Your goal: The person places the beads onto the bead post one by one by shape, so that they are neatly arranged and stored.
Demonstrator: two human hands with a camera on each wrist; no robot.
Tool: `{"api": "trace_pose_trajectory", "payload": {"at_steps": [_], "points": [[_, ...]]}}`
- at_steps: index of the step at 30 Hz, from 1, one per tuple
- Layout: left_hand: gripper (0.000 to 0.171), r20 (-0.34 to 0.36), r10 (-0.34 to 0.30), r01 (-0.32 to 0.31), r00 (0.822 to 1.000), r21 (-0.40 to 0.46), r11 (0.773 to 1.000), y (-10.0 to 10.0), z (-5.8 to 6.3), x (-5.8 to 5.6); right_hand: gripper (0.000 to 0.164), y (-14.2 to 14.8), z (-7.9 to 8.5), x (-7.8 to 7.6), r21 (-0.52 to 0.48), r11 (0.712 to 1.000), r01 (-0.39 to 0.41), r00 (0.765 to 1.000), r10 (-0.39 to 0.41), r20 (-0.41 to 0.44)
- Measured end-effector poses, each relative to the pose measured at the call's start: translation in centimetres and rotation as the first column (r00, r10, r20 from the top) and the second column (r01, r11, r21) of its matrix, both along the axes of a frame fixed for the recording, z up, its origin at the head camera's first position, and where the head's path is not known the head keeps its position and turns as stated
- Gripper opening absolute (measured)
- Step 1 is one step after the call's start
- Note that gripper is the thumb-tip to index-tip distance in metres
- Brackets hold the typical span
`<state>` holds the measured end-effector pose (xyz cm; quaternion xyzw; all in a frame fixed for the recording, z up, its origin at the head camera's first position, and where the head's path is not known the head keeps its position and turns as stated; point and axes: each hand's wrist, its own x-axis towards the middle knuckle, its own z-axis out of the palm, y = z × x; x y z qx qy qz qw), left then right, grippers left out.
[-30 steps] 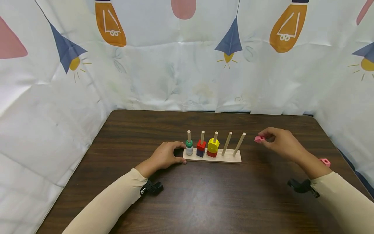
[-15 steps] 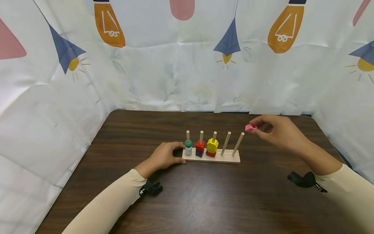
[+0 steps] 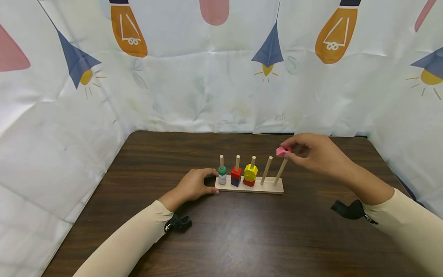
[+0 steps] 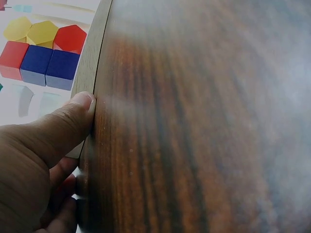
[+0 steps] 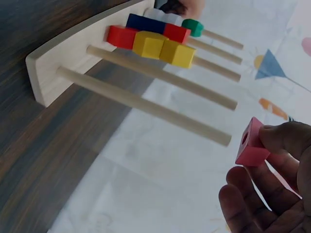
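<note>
A wooden peg board [image 3: 264, 189] with a row of upright pegs lies on the table. My left hand [image 3: 194, 185] grips its left end, thumb [image 4: 83, 103] along the front edge. White and green beads [image 3: 222, 175] fill the leftmost peg, blue and red blocks [image 3: 236, 177] the second, red and yellow hexagonal beads [image 3: 250, 175] the third. The two right pegs are bare. Between thumb and fingers, my right hand [image 3: 316, 154] pinches a pink block [image 5: 253, 145] with a hole in it. That block is at the tip of the rightmost peg [image 5: 146, 104], apart from it in the right wrist view.
The dark wood-grain table [image 3: 235, 238] extends around the board. Behind it hangs a white curtain [image 3: 214, 92] printed with lamps and bulbs. Each wrist wears a black strap, such as the right strap [image 3: 349, 210].
My right hand has carried the pink block leftward and up to the rightmost peg's tip. Another pink block, seen earlier by the right forearm, is now out of sight. The left hand keeps its grip.
</note>
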<state>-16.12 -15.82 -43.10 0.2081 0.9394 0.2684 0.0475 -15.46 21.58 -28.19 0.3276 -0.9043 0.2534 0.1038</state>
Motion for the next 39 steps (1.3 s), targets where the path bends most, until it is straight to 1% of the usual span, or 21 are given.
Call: {"api": "trace_pose_trajectory", "payload": {"at_steps": [5, 8, 17, 21, 26, 32, 39], "points": [[0.054, 0.008, 0.004, -0.004, 1.0, 0.003, 1.0, 0.0, 0.1, 0.0, 0.022, -1.0, 0.0, 0.0, 0.001, 0.999, -0.039, 0.999, 0.039, 0.025], [0.054, 0.009, 0.002, -0.002, 1.0, 0.004, 1.0, 0.0, 0.1, 0.0, 0.022, -1.5, -0.3, -0.1, -0.005, 0.998, -0.062, 0.997, 0.062, 0.036], [0.054, -0.001, -0.004, 0.004, 1.0, 0.007, 1.0, 0.0, 0.0, -0.1, 0.026, -2.1, -1.6, -0.7, -0.02, 0.995, -0.096, 0.995, 0.097, 0.021], [0.054, -0.005, -0.003, 0.003, 1.0, 0.007, 1.0, 0.0, 0.0, -0.1, 0.026, -2.3, -2.4, -1.0, -0.024, 0.995, -0.101, 0.993, 0.102, 0.065], [0.054, -0.007, -0.005, 0.005, 1.0, 0.007, 1.0, 0.0, 0.0, -0.1, 0.027, -2.4, -3.4, -1.1, -0.033, 0.996, -0.08, 0.989, 0.084, 0.124], [0.054, -0.006, 0.002, -0.002, 1.0, 0.005, 1.0, 0.0, 0.1, 0.0, 0.048, -2.1, -4.9, -1.1, -0.073, 0.996, -0.049, 0.981, 0.062, 0.186], [0.053, -0.005, 0.004, -0.004, 1.0, 0.004, 1.0, 0.1, 0.1, -0.1, 0.068, -2.0, -7.5, -1.2, -0.141, 0.99, 0.027, 0.967, 0.01, 0.254]]}}
